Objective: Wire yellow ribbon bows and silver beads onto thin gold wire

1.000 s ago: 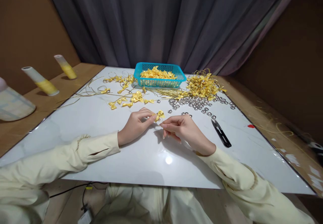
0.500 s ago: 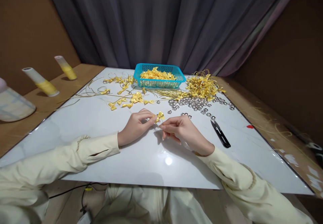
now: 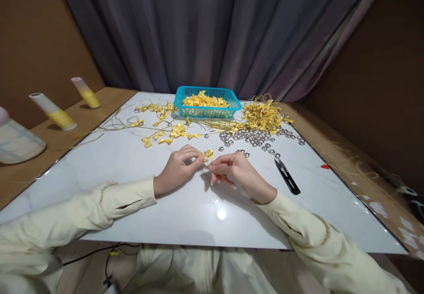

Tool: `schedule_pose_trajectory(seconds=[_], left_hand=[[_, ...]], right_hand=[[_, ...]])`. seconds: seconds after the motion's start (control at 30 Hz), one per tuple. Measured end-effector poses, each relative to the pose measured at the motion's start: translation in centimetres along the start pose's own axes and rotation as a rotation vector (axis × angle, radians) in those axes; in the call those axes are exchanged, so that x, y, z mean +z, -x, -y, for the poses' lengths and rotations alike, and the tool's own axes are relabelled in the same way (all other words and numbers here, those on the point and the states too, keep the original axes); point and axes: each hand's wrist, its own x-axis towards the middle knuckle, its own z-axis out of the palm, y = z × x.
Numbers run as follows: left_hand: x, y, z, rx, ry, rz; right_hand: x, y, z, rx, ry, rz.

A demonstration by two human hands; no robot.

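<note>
Between thumb and fingers, my left hand (image 3: 180, 169) pinches a small yellow ribbon bow (image 3: 209, 154) just above the table. My right hand (image 3: 236, 172) is close beside it on the right, its thumb and forefinger pinched on a thin gold cord (image 3: 209, 163) that runs up to the bow. How the cord joins the bow is too small to make out. Beyond my hands lie several loose yellow bows (image 3: 179, 130) and a spread of silver heart-shaped beads (image 3: 255, 137).
A blue basket (image 3: 207, 113) of yellow bows stands at the back, with a heap of corded bows (image 3: 263, 115) to its right. Black thread snips (image 3: 287, 177) lie right of my hand. Thread spools (image 3: 54, 112) and a pale container (image 3: 20, 139) stand at the left.
The view has shifted slightly. Both hands keep their pinch on the bow and cord, with only a small movement of the right fingers.
</note>
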Motion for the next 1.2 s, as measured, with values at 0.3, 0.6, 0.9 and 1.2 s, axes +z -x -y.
schedule_pose_trajectory(seconds=[0.3,0.6,0.9,1.2], left_hand=[[0.0,-0.2,-0.7,-0.202,0.120,0.027],[0.3,0.1,-0.1,-0.013,0.037,-0.060],[-0.1,-0.3,-0.7,-0.172,0.152,-0.008],[-0.4,-0.3,-0.7,-0.042,0.021,0.011]], right_hand=[[0.5,-0.2,-0.1,-0.122,0.177,-0.109],[0.7,-0.3,0.0,-0.091,0.065,-0.072],[0.5,-0.3,-1.0,-0.431,0.531,-0.209],[0.3,-0.7,-1.5,-0.531,0.679,-0.269]])
